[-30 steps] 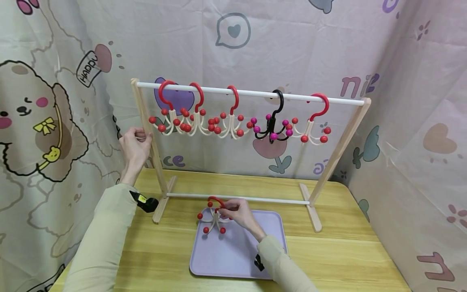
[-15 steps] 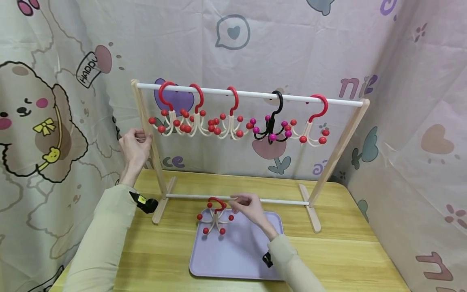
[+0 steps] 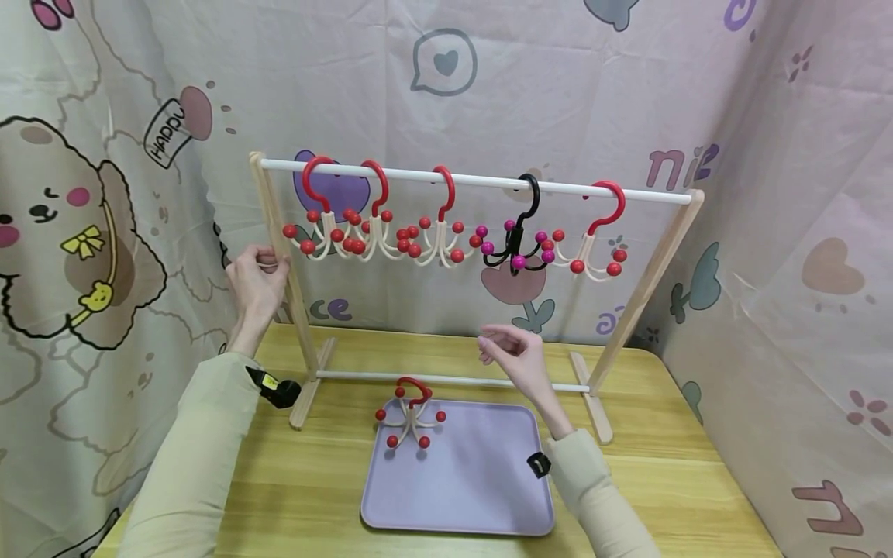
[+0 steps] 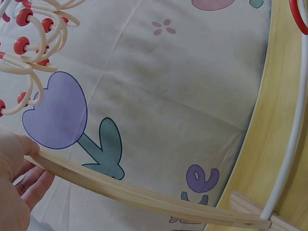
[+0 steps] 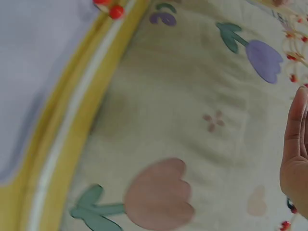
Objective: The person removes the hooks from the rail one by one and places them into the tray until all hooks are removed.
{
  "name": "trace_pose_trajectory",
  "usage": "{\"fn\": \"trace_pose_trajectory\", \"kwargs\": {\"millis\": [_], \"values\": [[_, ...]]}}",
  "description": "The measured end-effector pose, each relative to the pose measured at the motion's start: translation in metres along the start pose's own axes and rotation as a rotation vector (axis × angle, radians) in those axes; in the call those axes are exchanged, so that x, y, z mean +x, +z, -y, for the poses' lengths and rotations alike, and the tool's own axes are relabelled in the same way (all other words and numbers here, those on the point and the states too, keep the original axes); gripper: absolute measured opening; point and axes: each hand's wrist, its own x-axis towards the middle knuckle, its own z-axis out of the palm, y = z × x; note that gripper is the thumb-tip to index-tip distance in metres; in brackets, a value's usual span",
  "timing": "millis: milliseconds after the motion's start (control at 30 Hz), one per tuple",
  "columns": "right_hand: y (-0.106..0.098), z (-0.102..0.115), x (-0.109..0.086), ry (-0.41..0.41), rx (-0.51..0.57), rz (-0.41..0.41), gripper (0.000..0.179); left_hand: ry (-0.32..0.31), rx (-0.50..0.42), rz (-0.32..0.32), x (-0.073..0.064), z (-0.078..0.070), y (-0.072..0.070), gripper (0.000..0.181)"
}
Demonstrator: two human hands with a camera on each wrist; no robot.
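Observation:
My left hand (image 3: 256,287) grips the left wooden upright of the rack (image 4: 125,192), thumb and fingers on either side of it in the left wrist view. In the air before the rack's lower bar is my right hand (image 3: 518,358), its fingers loosely bent and nothing in them. A cream multi-arm hook hanger (image 3: 412,418) with red balls and a red hook stands at the far left of the lilac tray (image 3: 467,496). From the white top bar (image 3: 481,180) hang several similar red hangers (image 3: 443,225) and one black hanger (image 3: 516,236) with magenta balls.
The rack's white lower bar (image 3: 446,379) runs just behind the tray, between two wooden feet (image 3: 591,399). Under everything is a wooden table (image 3: 649,473). Printed curtains (image 3: 544,70) enclose the back and both sides.
My right hand has let go of the red hanger on the tray and moved up and to the right, away from it. The left hand keeps its hold on the upright.

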Motion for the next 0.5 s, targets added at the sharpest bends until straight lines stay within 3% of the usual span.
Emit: {"fn": "trace_pose_trajectory", "kwargs": {"millis": [500], "values": [[-0.043, 0.052, 0.033, -0.08, -0.057, -0.223, 0.02, 0.0, 0.01, -0.01, -0.001, -0.001, 0.0, 0.028]]}}
